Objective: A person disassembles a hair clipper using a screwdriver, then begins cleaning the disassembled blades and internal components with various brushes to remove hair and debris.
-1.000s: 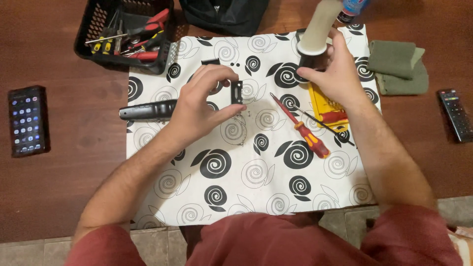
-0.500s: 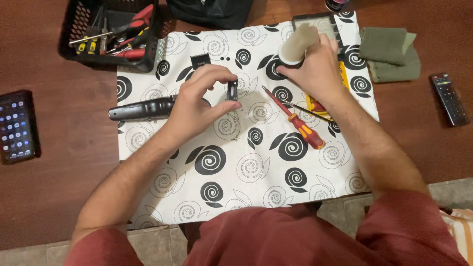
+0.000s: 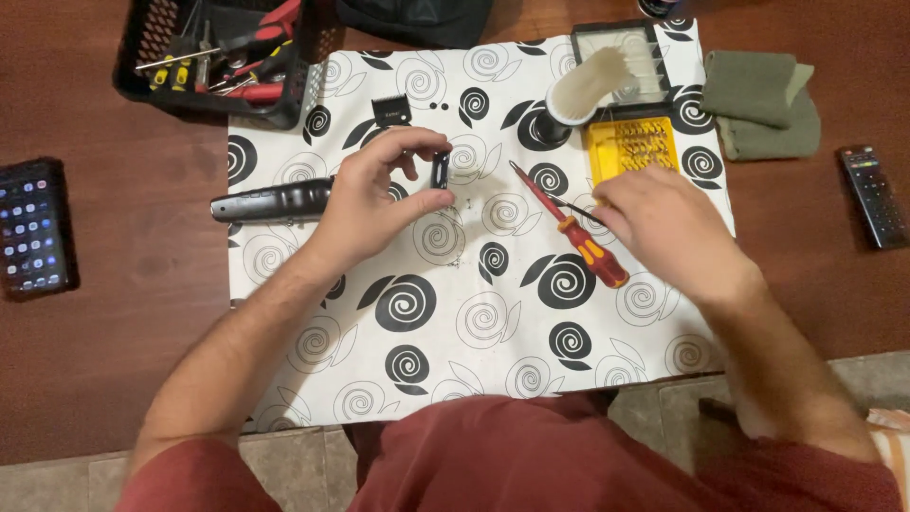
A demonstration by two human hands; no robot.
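Observation:
My left hand (image 3: 384, 194) pinches a small black part (image 3: 441, 172) between thumb and fingers, held just above the white mat with black spirals (image 3: 474, 313). A dark grey trimmer body (image 3: 270, 202) lies on the mat just left of that hand. My right hand (image 3: 659, 228) rests palm down on the mat, fingers curled, beside a red and yellow screwdriver (image 3: 569, 228). A thin dark tool tip shows at its fingertips; whether the hand grips it is unclear. A pale round brush (image 3: 583, 87) stands behind the screwdriver.
A black basket of hand tools (image 3: 223, 62) sits at the back left. A yellow bit case (image 3: 630, 142) and a clear box (image 3: 621, 52) lie at the back right. Green cloths (image 3: 763, 102), a remote (image 3: 872, 194) and a phone (image 3: 33, 232) rest on the wooden table.
My right hand let go of the pale brush, which now stands on the mat, and came down beside the screwdriver. My left hand still holds the black part.

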